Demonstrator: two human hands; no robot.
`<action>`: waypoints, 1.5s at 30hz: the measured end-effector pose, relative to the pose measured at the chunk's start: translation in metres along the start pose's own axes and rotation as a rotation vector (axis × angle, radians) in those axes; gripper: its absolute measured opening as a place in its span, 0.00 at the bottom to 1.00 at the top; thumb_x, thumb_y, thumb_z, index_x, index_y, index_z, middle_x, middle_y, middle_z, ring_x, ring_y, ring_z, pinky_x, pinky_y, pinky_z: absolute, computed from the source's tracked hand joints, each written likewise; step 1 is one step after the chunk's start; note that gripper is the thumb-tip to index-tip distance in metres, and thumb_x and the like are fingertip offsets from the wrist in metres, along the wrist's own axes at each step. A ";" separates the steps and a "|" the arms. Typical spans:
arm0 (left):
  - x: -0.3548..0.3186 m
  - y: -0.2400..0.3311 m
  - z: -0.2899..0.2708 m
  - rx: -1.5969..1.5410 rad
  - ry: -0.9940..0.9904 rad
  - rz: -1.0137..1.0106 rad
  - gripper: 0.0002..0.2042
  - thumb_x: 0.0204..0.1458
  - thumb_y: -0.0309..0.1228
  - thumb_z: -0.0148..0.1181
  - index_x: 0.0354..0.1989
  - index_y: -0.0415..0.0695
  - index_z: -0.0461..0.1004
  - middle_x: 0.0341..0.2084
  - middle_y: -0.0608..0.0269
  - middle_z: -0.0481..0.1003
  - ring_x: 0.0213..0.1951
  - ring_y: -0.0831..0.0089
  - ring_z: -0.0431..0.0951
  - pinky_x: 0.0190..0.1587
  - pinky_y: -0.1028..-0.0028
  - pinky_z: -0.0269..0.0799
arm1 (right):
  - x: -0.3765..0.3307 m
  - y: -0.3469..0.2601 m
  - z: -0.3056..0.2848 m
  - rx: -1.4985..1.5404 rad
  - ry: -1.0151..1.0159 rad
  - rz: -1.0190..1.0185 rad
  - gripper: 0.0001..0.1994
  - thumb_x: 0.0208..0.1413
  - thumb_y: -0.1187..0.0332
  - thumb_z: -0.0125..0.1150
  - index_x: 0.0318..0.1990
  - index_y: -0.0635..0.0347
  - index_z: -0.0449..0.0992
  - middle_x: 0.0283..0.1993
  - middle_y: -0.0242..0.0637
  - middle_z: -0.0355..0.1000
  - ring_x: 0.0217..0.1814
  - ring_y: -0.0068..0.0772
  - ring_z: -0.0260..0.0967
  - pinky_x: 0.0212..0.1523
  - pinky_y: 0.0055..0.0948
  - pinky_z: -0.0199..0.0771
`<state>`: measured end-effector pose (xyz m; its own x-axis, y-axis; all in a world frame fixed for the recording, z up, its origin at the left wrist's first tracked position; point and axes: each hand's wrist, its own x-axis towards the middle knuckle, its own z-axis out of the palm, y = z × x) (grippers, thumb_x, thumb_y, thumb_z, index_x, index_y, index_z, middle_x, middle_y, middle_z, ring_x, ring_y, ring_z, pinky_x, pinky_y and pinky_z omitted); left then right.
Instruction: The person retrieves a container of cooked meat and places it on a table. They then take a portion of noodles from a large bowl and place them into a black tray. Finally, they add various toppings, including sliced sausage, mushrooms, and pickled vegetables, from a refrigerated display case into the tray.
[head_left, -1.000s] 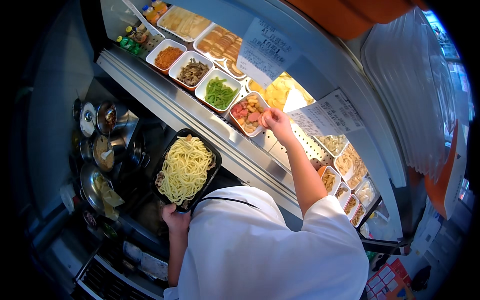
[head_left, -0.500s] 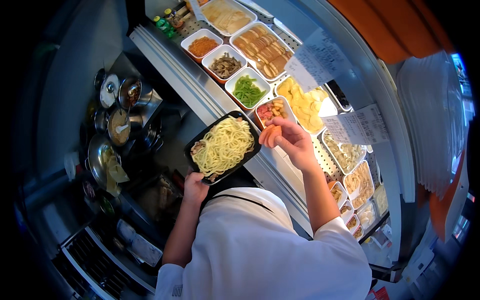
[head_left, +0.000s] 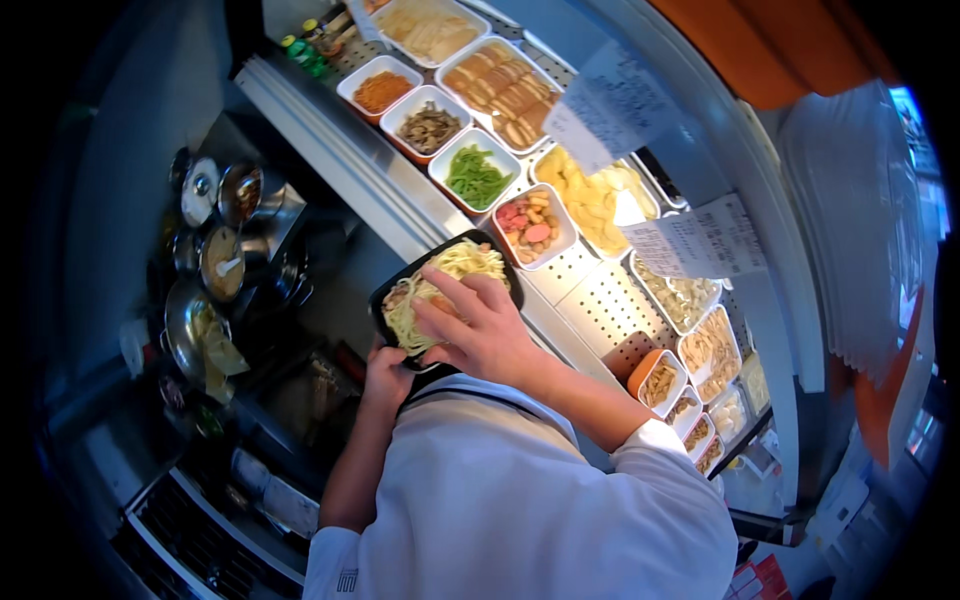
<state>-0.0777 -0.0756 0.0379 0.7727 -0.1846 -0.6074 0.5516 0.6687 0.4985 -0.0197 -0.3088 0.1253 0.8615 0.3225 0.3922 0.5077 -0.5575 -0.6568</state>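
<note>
My left hand (head_left: 385,378) is closed on the near corner of a black takeaway container (head_left: 516,285), held in front of my waist. Pale yellow noodles (head_left: 470,262) fill it, with bits of brownish meat at the left. Over the noodles is my right hand (head_left: 490,335), its fingers spread and pointing left. Orange-pink sausage slices (head_left: 440,303) show between those fingers, lying against the noodles; the hand partly hides them. Just beyond, a white tub (head_left: 572,240) holds pink slices and tan sausage pieces.
A counter has tubs of green strips (head_left: 477,178), brown strips (head_left: 430,128) and orange shreds (head_left: 381,92). Yellow slices (head_left: 590,205) and rolled brown pieces (head_left: 500,90) lie farther back. Paper slips (head_left: 700,238) hang over the counter. Pots (head_left: 220,262) and a steel bowl (head_left: 190,325) stand left.
My right hand has moved left and down from beside the sausage tub to over the noodles. Its pinch on the sausage slices has loosened and the fingers have spread. My left hand keeps the container.
</note>
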 end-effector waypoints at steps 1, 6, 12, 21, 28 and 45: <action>0.000 -0.004 -0.012 -0.012 0.015 0.001 0.41 0.40 0.23 0.52 0.72 0.41 0.59 0.65 0.52 0.69 0.66 0.55 0.71 0.67 0.58 0.70 | -0.004 0.010 -0.004 0.024 0.075 0.045 0.22 0.50 0.62 0.73 0.54 0.53 0.78 0.63 0.42 0.72 0.51 0.47 0.70 0.52 0.44 0.72; -0.002 0.001 -0.018 -0.023 0.003 0.049 0.42 0.40 0.25 0.54 0.73 0.41 0.59 0.67 0.52 0.68 0.68 0.54 0.68 0.70 0.54 0.67 | -0.032 0.128 -0.001 0.007 0.261 0.568 0.10 0.55 0.70 0.66 0.45 0.59 0.81 0.39 0.44 0.79 0.40 0.46 0.78 0.41 0.43 0.78; -0.002 0.006 -0.015 0.008 0.009 0.081 0.41 0.40 0.25 0.54 0.72 0.39 0.60 0.67 0.52 0.68 0.69 0.54 0.68 0.71 0.55 0.66 | -0.066 0.231 0.040 -0.353 -0.139 0.667 0.11 0.59 0.62 0.62 0.44 0.56 0.79 0.43 0.44 0.80 0.46 0.48 0.79 0.43 0.46 0.80; -0.008 -0.006 -0.031 -0.005 0.114 0.066 0.41 0.39 0.25 0.52 0.72 0.39 0.61 0.66 0.52 0.69 0.67 0.54 0.70 0.70 0.54 0.67 | -0.053 0.239 0.078 -0.336 -0.186 1.078 0.20 0.53 0.59 0.62 0.54 0.52 0.74 0.49 0.44 0.81 0.51 0.49 0.79 0.51 0.47 0.78; -0.007 -0.006 -0.033 -0.012 0.114 0.045 0.40 0.40 0.26 0.52 0.71 0.40 0.62 0.65 0.53 0.71 0.65 0.55 0.73 0.67 0.54 0.70 | -0.042 0.244 0.070 -0.180 -0.281 1.270 0.24 0.54 0.56 0.60 0.58 0.50 0.73 0.50 0.44 0.82 0.52 0.47 0.80 0.52 0.44 0.78; -0.003 -0.003 -0.032 0.002 0.074 0.045 0.41 0.41 0.26 0.52 0.72 0.39 0.61 0.65 0.52 0.70 0.66 0.55 0.71 0.67 0.55 0.70 | -0.052 0.240 0.079 -0.462 -0.390 1.049 0.16 0.53 0.61 0.62 0.50 0.49 0.78 0.47 0.45 0.77 0.48 0.49 0.79 0.45 0.46 0.79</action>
<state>-0.0916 -0.0539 0.0187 0.7716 -0.1007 -0.6281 0.5176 0.6734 0.5278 0.0580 -0.3988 -0.1035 0.8375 -0.2856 -0.4658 -0.4208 -0.8809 -0.2165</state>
